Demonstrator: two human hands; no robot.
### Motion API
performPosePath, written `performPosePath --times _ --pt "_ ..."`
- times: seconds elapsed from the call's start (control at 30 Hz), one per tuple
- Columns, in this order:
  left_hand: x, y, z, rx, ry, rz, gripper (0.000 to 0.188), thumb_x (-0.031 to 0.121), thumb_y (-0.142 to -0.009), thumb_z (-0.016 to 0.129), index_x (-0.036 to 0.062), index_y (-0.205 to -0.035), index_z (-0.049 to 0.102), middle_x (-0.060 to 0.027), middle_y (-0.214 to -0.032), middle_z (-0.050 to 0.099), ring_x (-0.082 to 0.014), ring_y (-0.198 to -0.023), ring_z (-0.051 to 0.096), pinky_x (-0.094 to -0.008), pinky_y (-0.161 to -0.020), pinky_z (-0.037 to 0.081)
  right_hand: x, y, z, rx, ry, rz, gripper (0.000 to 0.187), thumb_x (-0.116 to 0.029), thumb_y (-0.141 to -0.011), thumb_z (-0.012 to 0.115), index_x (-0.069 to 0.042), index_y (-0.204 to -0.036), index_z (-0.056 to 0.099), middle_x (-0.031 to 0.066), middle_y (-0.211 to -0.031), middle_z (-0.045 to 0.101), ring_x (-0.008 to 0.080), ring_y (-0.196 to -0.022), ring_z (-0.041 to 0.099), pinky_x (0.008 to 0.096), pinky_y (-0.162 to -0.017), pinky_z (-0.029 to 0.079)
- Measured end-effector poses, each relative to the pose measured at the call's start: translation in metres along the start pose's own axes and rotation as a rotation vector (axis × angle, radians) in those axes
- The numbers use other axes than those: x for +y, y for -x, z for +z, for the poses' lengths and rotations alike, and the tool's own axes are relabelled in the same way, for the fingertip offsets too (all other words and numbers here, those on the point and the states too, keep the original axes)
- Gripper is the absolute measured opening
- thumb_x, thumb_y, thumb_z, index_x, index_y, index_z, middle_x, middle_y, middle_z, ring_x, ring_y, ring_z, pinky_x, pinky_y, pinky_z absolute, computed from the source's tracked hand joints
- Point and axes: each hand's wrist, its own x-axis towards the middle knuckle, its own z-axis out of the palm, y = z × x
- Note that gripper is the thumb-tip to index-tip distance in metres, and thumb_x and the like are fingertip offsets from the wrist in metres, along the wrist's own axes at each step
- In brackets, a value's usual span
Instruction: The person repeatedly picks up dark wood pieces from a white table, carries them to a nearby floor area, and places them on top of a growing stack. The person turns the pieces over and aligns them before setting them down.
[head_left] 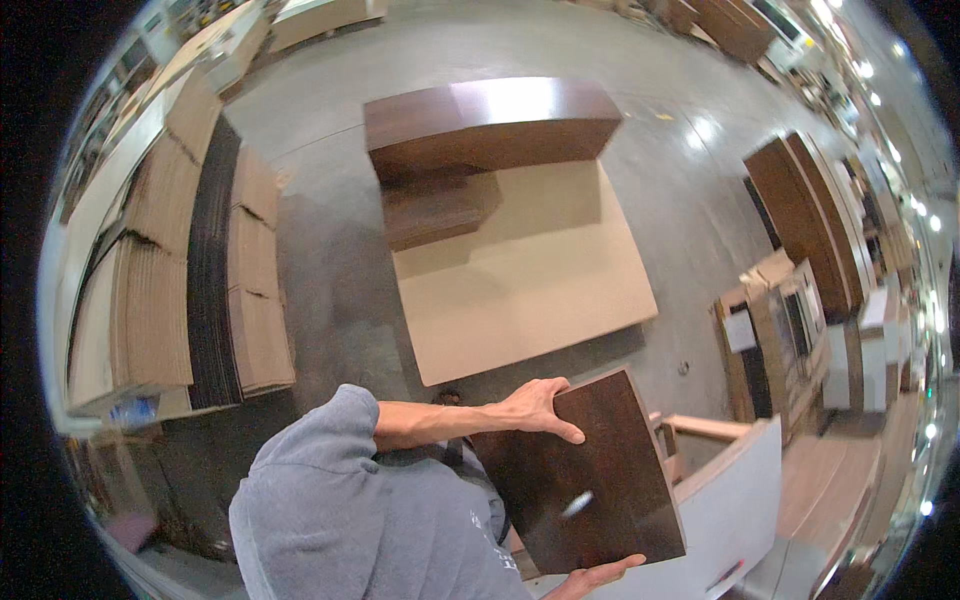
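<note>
A dark brown rectangular wood panel point(575, 475) with a glossy face is held tilted in front of my body. My left hand point(545, 410) reaches across from the left and grips its upper edge, the thumb lying on the dark face. At the lower edge, my right hand point(603, 575) holds the panel, with its fingers along the border and the rest of the hand partly cut off by the frame. A white-sided piece point(740, 490) with a wooden frame stands just beyond the panel's right edge.
A large tan board point(530, 290) lies on the concrete floor, bearing long dark brown pieces point(500, 130) at its far side. Stacks of flattened cardboard point(150, 300) stand at left. Brown panels point(805, 220) and framed pieces point(785, 320) line the right.
</note>
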Motion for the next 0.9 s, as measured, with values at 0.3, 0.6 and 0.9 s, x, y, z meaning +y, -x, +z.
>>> performPosePath --times 0.3,0.6,0.9 --pt "-0.059 -0.005 -0.099 0.397 0.094 -0.255 0.095 0.052 -0.059 0.090 -0.0054 -0.126 0.056 -0.0195 -0.121 0.064 -0.0277 -0.113 0.061 -0.0388 -0.102 0.047 0.007 -0.081 0.157 -0.475 0.056 0.146 0.096 -0.072 -0.090 0.045 0.001 -0.150 0.027 0.0193 -0.152 0.034 0.0348 -0.136 0.038 0.0482 -0.112 0.035" --pt "-0.083 -0.048 -0.182 0.727 0.267 -0.440 0.099 0.057 -0.056 0.088 -0.0068 -0.125 0.056 -0.0220 -0.121 0.064 -0.0306 -0.115 0.060 -0.0401 -0.100 0.047 0.014 -0.170 0.358 -0.840 0.218 0.124 0.091 -0.066 -0.091 0.054 0.010 -0.139 0.042 0.0196 -0.141 0.047 0.0319 -0.125 0.048 0.0438 -0.109 0.036" --pt "-0.174 -0.054 -0.236 0.909 0.534 -0.550 0.096 0.050 -0.060 0.090 -0.0062 -0.128 0.054 -0.0198 -0.125 0.062 -0.0295 -0.120 0.057 -0.0399 -0.103 0.044 0.078 -0.174 0.503 -1.078 0.435 0.072 0.077 -0.059 -0.097 0.048 0.009 -0.131 0.051 0.0179 -0.130 0.057 0.0281 -0.116 0.054 0.0393 -0.103 0.041"
